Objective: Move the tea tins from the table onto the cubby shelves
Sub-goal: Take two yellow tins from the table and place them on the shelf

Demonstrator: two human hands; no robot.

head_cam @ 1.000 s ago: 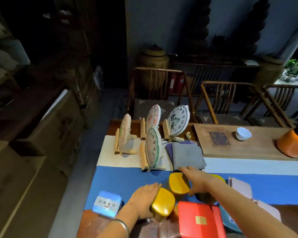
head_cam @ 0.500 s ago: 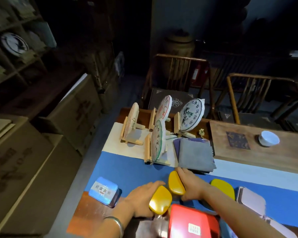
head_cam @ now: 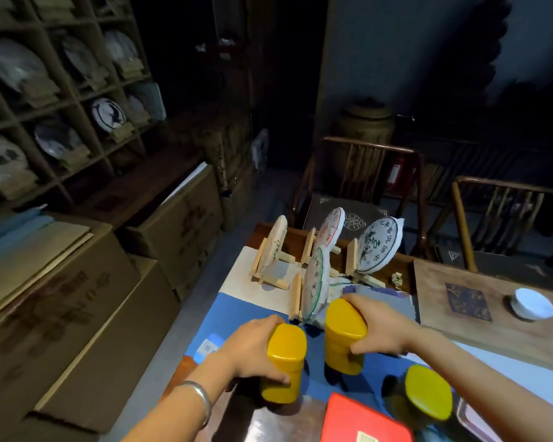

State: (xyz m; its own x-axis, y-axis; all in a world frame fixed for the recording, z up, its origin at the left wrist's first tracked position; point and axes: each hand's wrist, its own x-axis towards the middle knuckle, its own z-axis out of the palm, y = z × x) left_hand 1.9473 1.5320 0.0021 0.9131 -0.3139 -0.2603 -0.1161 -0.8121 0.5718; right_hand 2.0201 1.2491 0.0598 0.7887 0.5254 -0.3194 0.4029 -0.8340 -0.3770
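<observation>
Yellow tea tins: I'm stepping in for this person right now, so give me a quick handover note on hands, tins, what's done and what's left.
Left hand: gripping a yellow tin, lifted off the table.
Right hand: gripping a second yellow tin, also lifted.
On the table: a third yellow tin, a red tin, a blue tin partly hidden behind the left hand.
Done: two tins picked up.
Left: carry them to the cubby shelves on the left, then return for the rest.
</observation>
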